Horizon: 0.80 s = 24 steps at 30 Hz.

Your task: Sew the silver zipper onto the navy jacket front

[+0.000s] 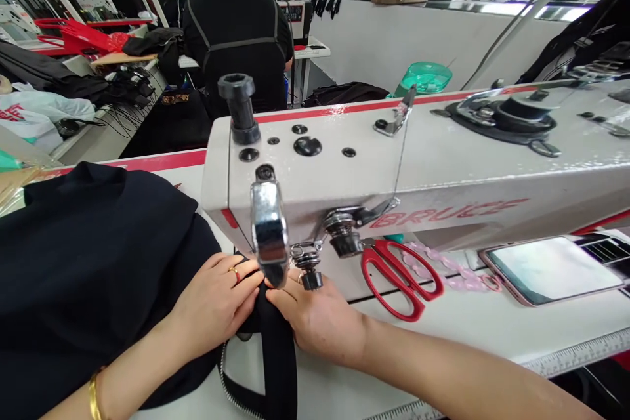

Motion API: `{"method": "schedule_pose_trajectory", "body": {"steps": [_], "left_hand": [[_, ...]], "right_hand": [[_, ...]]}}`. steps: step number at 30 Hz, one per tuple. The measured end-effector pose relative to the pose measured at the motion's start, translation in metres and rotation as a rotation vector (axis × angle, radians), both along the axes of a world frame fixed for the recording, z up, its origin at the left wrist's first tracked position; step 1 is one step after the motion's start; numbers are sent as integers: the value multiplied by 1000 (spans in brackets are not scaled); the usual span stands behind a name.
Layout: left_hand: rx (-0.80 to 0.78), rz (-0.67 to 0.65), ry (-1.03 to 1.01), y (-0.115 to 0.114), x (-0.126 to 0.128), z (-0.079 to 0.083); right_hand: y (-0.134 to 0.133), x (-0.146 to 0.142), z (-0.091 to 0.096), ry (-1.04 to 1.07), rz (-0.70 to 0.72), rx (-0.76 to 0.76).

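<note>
My left hand (211, 305), wearing a ring and a gold bangle, presses its bent fingers on black fabric (98, 275) beside the sewing head. Close to it, my right hand (322, 318) has its fingers closed at the upper end of a black strip (279, 361). Their fingertips are partly hidden by the metal part at the front of the sewing machine (305, 184). A zipper (231, 384) with metal teeth curves down beside the strip. The bulk of the fabric lies bunched at the left. Needle and presser foot are hidden.
Red-handled scissors (406, 282), a pink bead string (457, 275) and a phone (551, 269) lie under the machine arm. A ruler strip (581, 348) runs along the table's front edge. A person in black (236, 39) sits ahead. A green container (426, 77) stands behind the machine.
</note>
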<state>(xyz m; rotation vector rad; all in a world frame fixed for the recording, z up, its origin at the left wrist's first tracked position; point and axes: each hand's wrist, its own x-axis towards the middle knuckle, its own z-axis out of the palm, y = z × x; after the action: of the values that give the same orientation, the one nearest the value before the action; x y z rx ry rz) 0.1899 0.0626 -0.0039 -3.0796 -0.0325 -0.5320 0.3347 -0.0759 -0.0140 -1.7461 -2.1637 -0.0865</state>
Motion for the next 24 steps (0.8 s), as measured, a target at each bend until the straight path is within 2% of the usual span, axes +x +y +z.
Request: {"method": "schedule_pose_trajectory", "body": {"steps": [4, 10, 16, 20, 24], "left_hand": [[10, -19, -4, 1, 3, 1], [49, -4, 26, 5, 11, 1], [-35, 5, 105, 10, 16, 1], [-141, 73, 160, 9, 15, 4], [-204, 212, 152, 10, 22, 7]], "right_hand": [[-1, 2, 0, -27, 14, -73], [1, 6, 1, -28, -8, -93], [4, 8, 2, 2, -28, -128], [3, 7, 3, -29, -27, -117], [2, 5, 5, -65, 46, -22]]}}
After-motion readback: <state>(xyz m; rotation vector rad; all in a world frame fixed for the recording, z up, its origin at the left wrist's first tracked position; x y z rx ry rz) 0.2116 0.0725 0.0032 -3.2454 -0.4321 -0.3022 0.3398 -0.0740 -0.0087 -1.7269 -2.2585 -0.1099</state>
